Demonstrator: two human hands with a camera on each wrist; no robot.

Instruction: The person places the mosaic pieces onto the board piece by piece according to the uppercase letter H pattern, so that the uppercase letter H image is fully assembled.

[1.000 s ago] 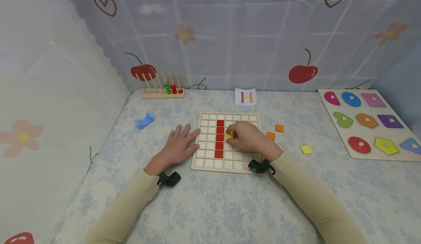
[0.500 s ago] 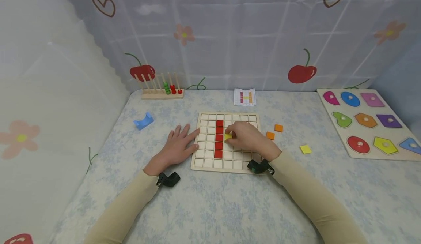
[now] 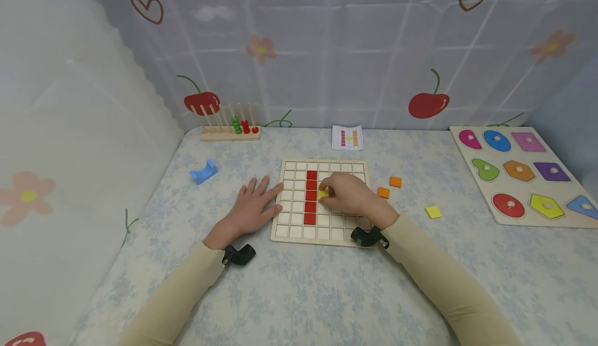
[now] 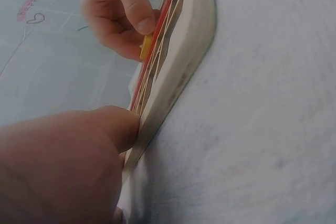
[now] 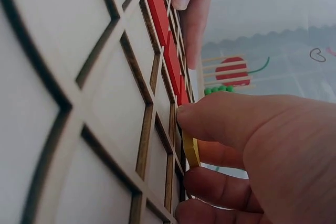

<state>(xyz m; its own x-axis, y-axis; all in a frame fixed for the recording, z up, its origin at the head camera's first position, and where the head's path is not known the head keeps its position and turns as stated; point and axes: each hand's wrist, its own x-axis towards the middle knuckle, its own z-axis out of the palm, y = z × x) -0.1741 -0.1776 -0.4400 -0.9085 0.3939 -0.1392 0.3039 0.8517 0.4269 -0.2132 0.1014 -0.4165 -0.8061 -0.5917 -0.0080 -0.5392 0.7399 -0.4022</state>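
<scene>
A wooden grid board (image 3: 322, 241) lies on the table, with several red tiles (image 3: 310, 196) set in one column. Just right of that column my right hand (image 3: 349, 193) pinches a yellow tile (image 3: 323, 194) over the cells. In the right wrist view thumb and fingers hold this yellow tile (image 5: 191, 149) by its edges, tilted at the grid; whether it is seated in a cell is hard to tell. My left hand (image 3: 252, 207) is spread out on the board's left side, fingertips and thumb touching its edge. Part of the board's right half is hidden under my right hand.
Two orange tiles (image 3: 395, 182) and another yellow tile (image 3: 433, 211) lie right of the board. Behind it is a printed pattern card (image 3: 348, 138). A peg stand with beads (image 3: 231, 134) and a blue curved piece (image 3: 204, 172) are left; a shape puzzle (image 3: 519, 171) is right.
</scene>
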